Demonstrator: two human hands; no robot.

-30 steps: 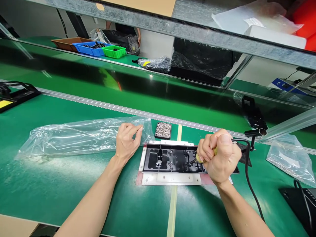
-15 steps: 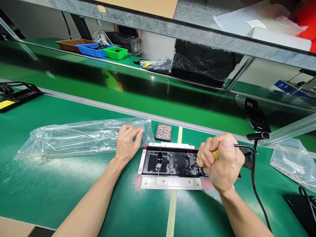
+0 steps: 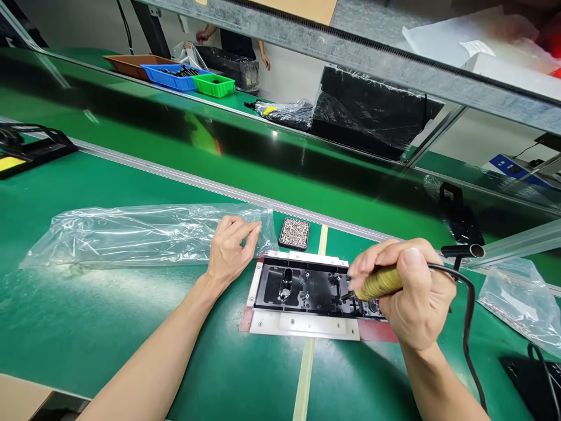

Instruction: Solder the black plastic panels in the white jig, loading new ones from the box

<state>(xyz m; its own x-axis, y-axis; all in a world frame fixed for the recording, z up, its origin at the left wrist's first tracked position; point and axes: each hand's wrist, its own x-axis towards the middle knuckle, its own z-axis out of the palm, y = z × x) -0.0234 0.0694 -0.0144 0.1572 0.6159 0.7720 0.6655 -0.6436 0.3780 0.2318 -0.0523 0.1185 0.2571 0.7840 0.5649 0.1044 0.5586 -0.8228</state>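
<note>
- Right hand is wrapped in a fist around the yellow-handled corded tool — thumb on top, fingers curled under, black cable trailing off past the wrist toward the person.
- Tool's long axis runs right-to-left and slightly down; its dark tip sits at the right part of the black plastic part, touching or just above it — cannot tell which.
- Black plastic part lies in the white fixture on the green mat, long axis left-right, straight ahead of the person, between the two hands.
- Right hand is nearer the working spot by far; it overlaps the part's right end.
- Left hand rests palm-down just beside the fixture's left end, fingers loosely bent, thumb and forefinger close together, holding nothing; fingertips lie on the edge of the clear plastic bag.
- Small tray of tiny parts sits just behind the fixture, near the left fingertips.
- Both forearms reach forward, the right wrist cocked inward toward the part.
</note>
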